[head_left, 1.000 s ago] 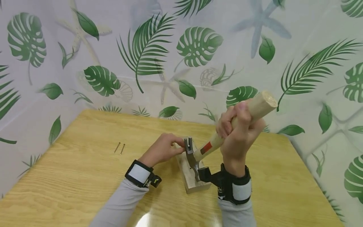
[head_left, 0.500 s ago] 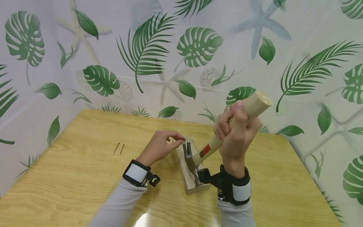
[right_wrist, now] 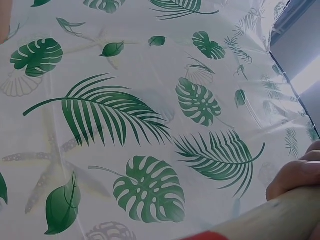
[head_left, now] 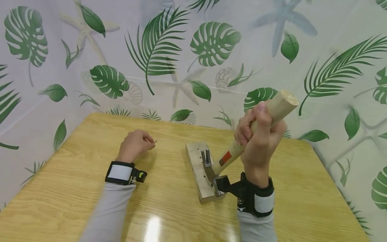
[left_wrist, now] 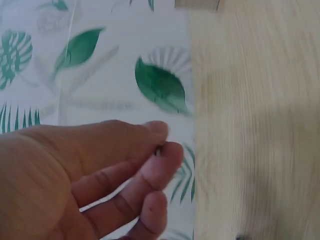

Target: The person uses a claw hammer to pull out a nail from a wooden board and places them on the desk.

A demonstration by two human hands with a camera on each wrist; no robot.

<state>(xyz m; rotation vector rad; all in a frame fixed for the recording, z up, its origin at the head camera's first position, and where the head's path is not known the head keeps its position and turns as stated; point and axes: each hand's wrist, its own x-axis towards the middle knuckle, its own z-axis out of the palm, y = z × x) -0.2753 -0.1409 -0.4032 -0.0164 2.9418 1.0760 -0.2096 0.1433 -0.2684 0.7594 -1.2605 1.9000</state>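
My right hand (head_left: 257, 134) grips the thick pale wooden handle of a claw hammer (head_left: 232, 152), its fingers wrapped round it below the butt end. The hammer's metal head overlaps the wooden block (head_left: 196, 168) in the head view, claw pointing away from me. Several dark spots mark the block's top. Left of the block, my left hand (head_left: 135, 147) is raised with thumb and forefinger pinching a small nail (left_wrist: 158, 150); mostly its end shows between the fingertips. In the right wrist view, part of the handle (right_wrist: 272, 220) and some fingers appear at the lower right.
The block lies on a wood-grain table (head_left: 169, 188). Behind the table hangs a white sheet (head_left: 169, 101) printed with green leaves, starfish and shells. Black straps with small cameras circle both wrists.
My left hand has left the far end of the block and moved left with the nail. It now covers where two nails lay on the table. The right hand still holds the hammer over the block.
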